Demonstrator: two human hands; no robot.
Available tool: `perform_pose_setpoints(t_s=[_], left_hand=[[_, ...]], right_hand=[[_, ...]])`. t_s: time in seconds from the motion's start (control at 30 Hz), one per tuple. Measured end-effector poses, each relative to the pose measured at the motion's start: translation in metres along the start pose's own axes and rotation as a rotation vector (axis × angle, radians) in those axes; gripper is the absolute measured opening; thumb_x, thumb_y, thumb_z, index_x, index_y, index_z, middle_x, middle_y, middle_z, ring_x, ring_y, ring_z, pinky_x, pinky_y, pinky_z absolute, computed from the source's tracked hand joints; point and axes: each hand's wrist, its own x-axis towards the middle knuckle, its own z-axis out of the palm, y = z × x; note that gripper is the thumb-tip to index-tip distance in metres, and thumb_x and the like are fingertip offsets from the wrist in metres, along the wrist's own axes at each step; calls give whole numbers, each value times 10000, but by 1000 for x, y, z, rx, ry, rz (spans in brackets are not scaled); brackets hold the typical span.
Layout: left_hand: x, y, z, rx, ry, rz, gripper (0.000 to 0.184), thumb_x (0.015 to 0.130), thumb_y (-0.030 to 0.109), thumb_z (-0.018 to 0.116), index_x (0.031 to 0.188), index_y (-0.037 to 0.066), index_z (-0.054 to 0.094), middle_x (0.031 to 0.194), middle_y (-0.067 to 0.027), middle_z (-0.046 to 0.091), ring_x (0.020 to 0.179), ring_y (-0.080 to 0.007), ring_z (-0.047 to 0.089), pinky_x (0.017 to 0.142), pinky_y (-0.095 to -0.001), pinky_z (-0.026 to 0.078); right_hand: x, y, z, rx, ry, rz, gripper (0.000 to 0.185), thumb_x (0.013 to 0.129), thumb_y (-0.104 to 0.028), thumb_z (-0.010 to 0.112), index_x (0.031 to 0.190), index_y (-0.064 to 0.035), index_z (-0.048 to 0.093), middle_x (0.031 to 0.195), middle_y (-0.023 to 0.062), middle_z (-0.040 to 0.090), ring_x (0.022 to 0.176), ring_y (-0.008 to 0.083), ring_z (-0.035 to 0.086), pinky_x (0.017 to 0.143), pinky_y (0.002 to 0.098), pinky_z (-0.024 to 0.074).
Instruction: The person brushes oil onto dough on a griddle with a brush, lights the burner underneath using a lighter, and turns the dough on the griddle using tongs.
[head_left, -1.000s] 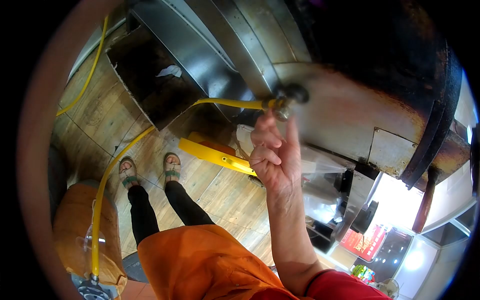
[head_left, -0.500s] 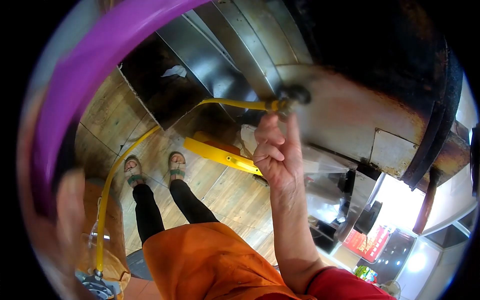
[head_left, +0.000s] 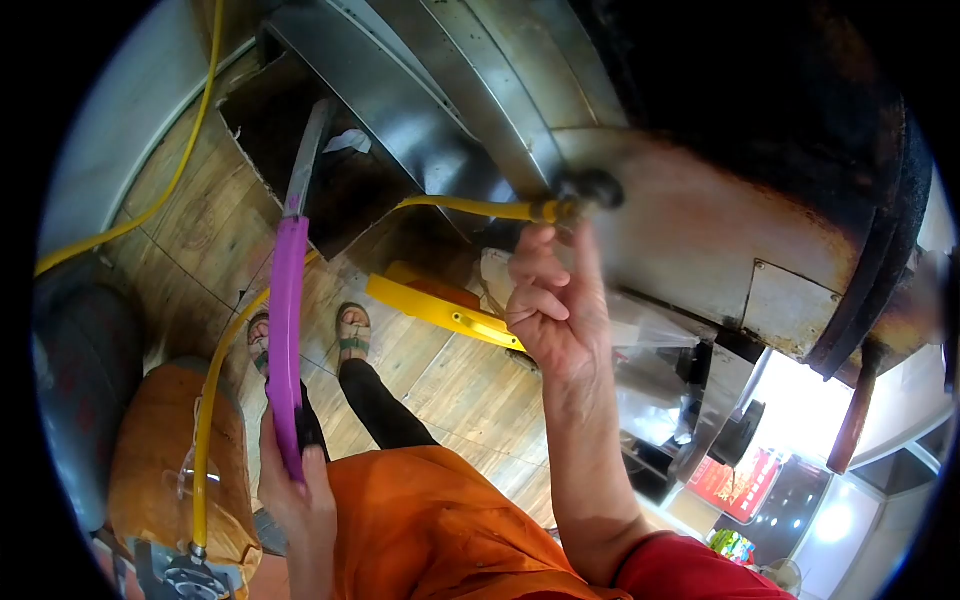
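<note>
The left hand (head_left: pixel 300 510) grips the lower end of a purple handle (head_left: pixel 287 330), whose grey metal shaft (head_left: pixel 306 165) crosses in front of a dark sheet (head_left: pixel 355 195) bearing a white scrap (head_left: pixel 348 141). The right hand (head_left: pixel 557 315) reaches to the fitting (head_left: pixel 568 211) at the end of a yellow hose (head_left: pixel 470 207), though blur hides whether its fingers (head_left: pixel 588 265) touch it. A yellow object (head_left: pixel 440 314) shows against the wood-patterned floor (head_left: pixel 480 410), near two sandalled feet (head_left: pixel 353 325)
</note>
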Motion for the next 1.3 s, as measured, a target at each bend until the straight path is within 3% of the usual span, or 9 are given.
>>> perform_pose_setpoints(t_s=[0.23, 0.3, 0.57, 0.7, 0.73, 0.83, 0.97, 1.07, 1.3], left_hand=[[100, -10, 80, 52, -44, -224, 509, 931, 242, 407, 1375, 16, 299, 1214, -220, 511, 989, -363, 575, 862, -429, 445], [132, -11, 110, 133, 50, -31, 504, 929, 245, 403, 1365, 12, 305, 1204, -228, 506, 968, -374, 572, 822, -451, 458], [204, 23, 191, -60, 50, -35, 531, 912, 225, 426, 1372, 18, 261, 1098, -229, 499, 947, -403, 549, 857, -454, 428], [251, 30, 236, -618, -194, -97, 488, 882, 158, 445, 1338, 18, 342, 1161, -229, 518, 1059, -361, 523, 889, -405, 410], [254, 41, 238, -858, -346, -321, 472, 864, 123, 456, 1315, 8, 376, 1196, -226, 525, 1112, -328, 502, 907, -371, 395], [268, 52, 261, -778, -471, -283, 551, 875, 134, 494, 1387, 53, 308, 1184, -134, 530, 1019, -228, 522, 922, -339, 391], [247, 23, 258, -241, -498, 199, 470, 892, 187, 483, 1314, 6, 381, 1197, -220, 536, 1112, -330, 519, 935, -353, 395], [207, -31, 250, -467, -477, 139, 434, 918, 221, 474, 1296, 18, 413, 1197, -205, 547, 1122, -295, 530, 919, -338, 421], [71, -96, 175, -242, -289, 33, 334, 924, 178, 501, 1242, 80, 482, 945, -119, 648, 775, -206, 627, 690, -307, 468]], right_hand=[[-12, 9, 0, -25, -71, -6, 364, 875, -400, 569, 1016, -65, 572, 896, 62, 595, 602, 52, 434, 355, 138, 266], [-15, 14, -6, -59, -62, -1, 401, 889, -427, 532, 1101, -87, 558, 919, 49, 594, 592, 52, 415, 365, 145, 266], [-13, 13, -9, -174, -83, -55, 417, 908, -438, 490, 1179, -125, 542, 933, 17, 588, 570, 44, 379, 384, 140, 265], [-9, 6, -12, -272, -105, -101, 416, 912, -437, 483, 1193, -135, 538, 923, 9, 583, 572, 38, 377, 393, 132, 255], [-8, 5, -13, -298, -99, -112, 417, 913, -438, 480, 1198, -138, 536, 922, 0, 573, 575, 35, 372, 395, 133, 247], [-8, 5, -11, -312, -74, -115, 448, 912, -458, 471, 1224, -140, 523, 903, -12, 559, 573, 44, 352, 412, 150, 257], [-9, 7, -14, -299, -92, -129, 451, 918, -442, 467, 1243, -134, 511, 906, -9, 560, 581, 47, 353, 415, 154, 271], [-9, 7, -16, -255, -121, -134, 442, 921, -407, 479, 1255, -118, 505, 913, 6, 571, 593, 47, 362, 403, 158, 290], [-9, 8, -8, -205, -40, -125, 330, 903, -392, 527, 1091, -130, 595, 849, -19, 544, 585, 33, 379, 423, 146, 278]])
